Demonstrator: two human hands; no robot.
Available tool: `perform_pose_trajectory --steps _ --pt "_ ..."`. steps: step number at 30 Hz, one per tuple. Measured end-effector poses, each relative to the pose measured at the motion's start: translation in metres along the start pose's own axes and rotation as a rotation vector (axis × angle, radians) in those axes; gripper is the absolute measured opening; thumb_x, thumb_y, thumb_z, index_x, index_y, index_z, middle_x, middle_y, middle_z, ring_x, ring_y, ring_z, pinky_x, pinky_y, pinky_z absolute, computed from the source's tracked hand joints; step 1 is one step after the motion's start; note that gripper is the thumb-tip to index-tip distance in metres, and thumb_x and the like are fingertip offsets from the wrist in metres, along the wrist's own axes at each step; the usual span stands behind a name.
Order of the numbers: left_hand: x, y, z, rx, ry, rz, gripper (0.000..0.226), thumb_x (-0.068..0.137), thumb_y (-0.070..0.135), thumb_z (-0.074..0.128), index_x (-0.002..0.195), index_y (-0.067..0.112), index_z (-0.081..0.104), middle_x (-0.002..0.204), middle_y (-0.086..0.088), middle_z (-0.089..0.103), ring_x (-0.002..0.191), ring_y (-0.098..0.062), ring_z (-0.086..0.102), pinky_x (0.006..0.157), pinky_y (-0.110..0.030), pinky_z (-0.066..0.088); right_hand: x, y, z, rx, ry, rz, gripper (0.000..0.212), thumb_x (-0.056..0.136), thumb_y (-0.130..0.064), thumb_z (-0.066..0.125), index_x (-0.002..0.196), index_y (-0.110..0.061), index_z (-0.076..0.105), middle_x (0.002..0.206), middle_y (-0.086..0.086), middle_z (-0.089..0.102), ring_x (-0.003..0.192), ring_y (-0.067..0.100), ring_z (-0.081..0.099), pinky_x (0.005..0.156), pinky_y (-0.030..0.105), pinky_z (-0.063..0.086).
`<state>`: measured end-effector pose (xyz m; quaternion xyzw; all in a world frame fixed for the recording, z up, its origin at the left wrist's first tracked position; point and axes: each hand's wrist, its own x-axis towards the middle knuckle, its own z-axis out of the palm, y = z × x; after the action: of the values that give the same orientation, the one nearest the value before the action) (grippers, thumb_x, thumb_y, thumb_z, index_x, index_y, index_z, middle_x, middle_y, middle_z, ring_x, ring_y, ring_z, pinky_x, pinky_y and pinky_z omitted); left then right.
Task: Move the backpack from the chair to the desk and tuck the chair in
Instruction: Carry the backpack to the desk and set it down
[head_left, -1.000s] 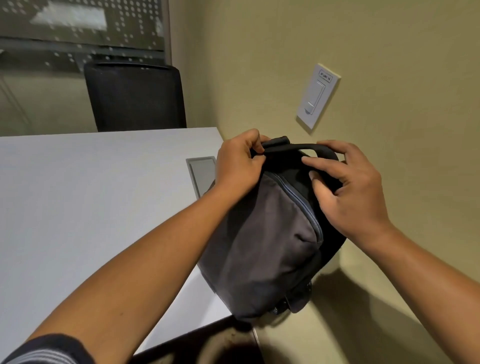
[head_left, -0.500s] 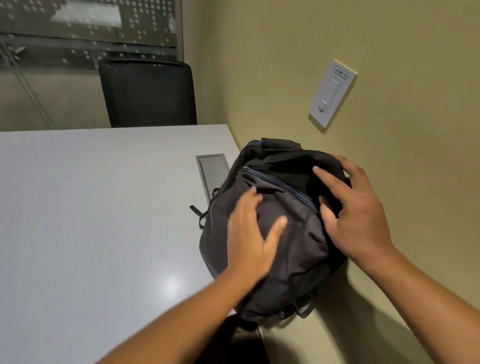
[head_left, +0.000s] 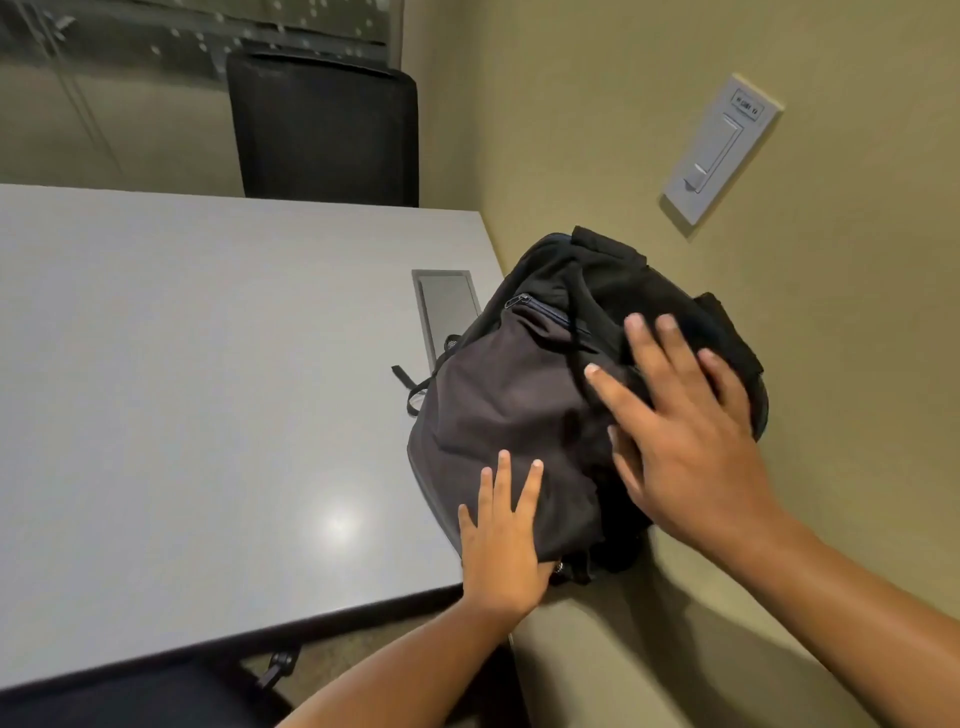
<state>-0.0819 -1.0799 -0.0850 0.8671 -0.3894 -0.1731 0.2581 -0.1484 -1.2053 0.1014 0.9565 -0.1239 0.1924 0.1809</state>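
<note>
Head view: backpack (head_left: 519, 415) now lying on the grey surface (head_left: 182, 389), far right corner, pressed against the wall (head_left: 623, 130). A second ago lifted by the top handle with both hands; half a second ago set down. Left hand (head_left: 501, 540) flat on the lower front panel, fingers spread, grip open, holding nothing. Right hand (head_left: 685, 441) splayed over the dark upper part, likewise open (pressing or just lifting off, hard to tell). Bag bottom edge slightly overhanging the near edge, possibly. Transfer step effectively done; chair (head_left: 130, 696) at bottom edge, only partly visible, not yet tucked in. Second chair (head_left: 322, 130) beyond the far side.
</note>
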Motion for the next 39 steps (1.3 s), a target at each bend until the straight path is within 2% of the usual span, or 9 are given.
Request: perform_pose_trajectory --steps 4,7,9,12,15,22,29,33,39 --pt "0.006 -0.004 0.005 0.025 -0.009 0.025 0.121 0.082 0.038 0.076 0.146 0.048 -0.027 0.165 0.003 -0.025 0.153 -0.027 -0.014 0.12 -0.061 0.017 -0.025 -0.01 0.025 -0.057 -0.303 -0.363 0.066 0.086 -0.04 0.061 0.146 -0.018 0.044 0.165 0.009 0.019 0.153 0.028 0.01 0.124 0.044 0.007" --pt "0.01 -0.005 0.007 0.017 -0.02 0.037 0.114 0.084 0.031 0.074 0.15 0.047 -0.017 0.165 0.002 -0.023 0.154 -0.029 -0.012 0.12 -0.061 0.018 -0.03 -0.004 0.039 -0.118 -0.608 -0.4 0.089 0.074 -0.057 0.071 0.148 -0.019 0.041 0.162 0.011 0.027 0.151 0.03 0.018 0.124 0.046 0.013" --pt "0.014 -0.006 0.007 0.018 -0.032 0.06 0.11 0.085 0.027 0.073 0.151 0.048 -0.014 0.165 0.002 -0.023 0.154 -0.03 -0.011 0.119 -0.061 0.018 -0.028 0.0 0.045 -0.154 -0.712 -0.375 0.084 0.08 -0.054 0.066 0.151 -0.022 0.036 0.162 0.011 0.026 0.15 0.032 0.021 0.122 0.048 0.014" --pt "0.025 -0.01 0.003 0.021 -0.047 0.091 0.107 0.087 0.024 0.071 0.151 0.048 -0.01 0.166 0.004 -0.02 0.154 -0.029 -0.009 0.118 -0.06 0.021 -0.024 0.001 0.052 -0.165 -0.707 -0.302 0.056 0.092 -0.034 0.05 0.147 -0.024 0.044 0.153 0.013 0.044 0.143 0.034 0.037 0.118 0.048 0.025" --pt "0.041 -0.016 -0.007 0.04 -0.064 0.108 0.103 0.087 0.021 0.072 0.152 0.048 -0.003 0.167 0.006 -0.016 0.154 -0.027 -0.006 0.116 -0.06 0.028 -0.023 0.0 0.064 -0.142 -0.731 -0.244 0.052 0.099 -0.029 0.033 0.151 -0.024 0.036 0.158 0.013 0.036 0.148 0.034 0.026 0.12 0.046 0.019" --pt "0.09 -0.039 -0.047 0.044 -0.177 0.149 0.1 0.082 0.037 0.076 0.155 0.044 0.008 0.169 0.004 -0.005 0.154 -0.024 0.005 0.117 -0.056 0.028 -0.015 -0.009 0.08 -0.112 -0.692 -0.13 0.053 0.1 -0.025 0.025 0.153 -0.023 0.029 0.16 0.009 0.033 0.15 0.032 0.022 0.119 0.044 0.017" --pt "0.068 -0.067 -0.034 -0.006 -0.119 0.099 0.11 0.077 0.061 0.072 0.157 0.031 0.002 0.169 0.001 -0.006 0.154 -0.029 -0.003 0.118 -0.058 0.026 -0.017 -0.006 0.084 -0.114 -0.718 -0.131 0.055 0.1 -0.023 0.027 0.155 -0.022 0.024 0.163 0.008 0.025 0.152 0.032 0.014 0.121 0.044 0.011" --pt "0.046 -0.074 -0.018 -0.256 -0.124 -0.069 0.108 0.081 0.055 0.072 0.155 0.042 -0.006 0.167 0.002 -0.018 0.153 -0.035 -0.005 0.118 -0.055 0.028 -0.021 -0.004 0.086 -0.141 -0.742 -0.143 0.056 0.099 -0.024 0.027 0.155 -0.021 0.023 0.164 0.009 0.024 0.152 0.033 0.013 0.122 0.046 0.011" --pt "0.037 -0.069 -0.007 -0.371 -0.144 -0.104 0.095 0.093 0.042 0.065 0.153 0.045 -0.008 0.166 0.004 -0.022 0.154 -0.031 -0.002 0.119 -0.052 0.03 -0.017 -0.001 0.097 -0.135 -0.761 -0.133 0.056 0.1 -0.023 0.023 0.156 -0.023 0.02 0.165 0.007 0.021 0.153 0.029 0.01 0.121 0.046 0.008"
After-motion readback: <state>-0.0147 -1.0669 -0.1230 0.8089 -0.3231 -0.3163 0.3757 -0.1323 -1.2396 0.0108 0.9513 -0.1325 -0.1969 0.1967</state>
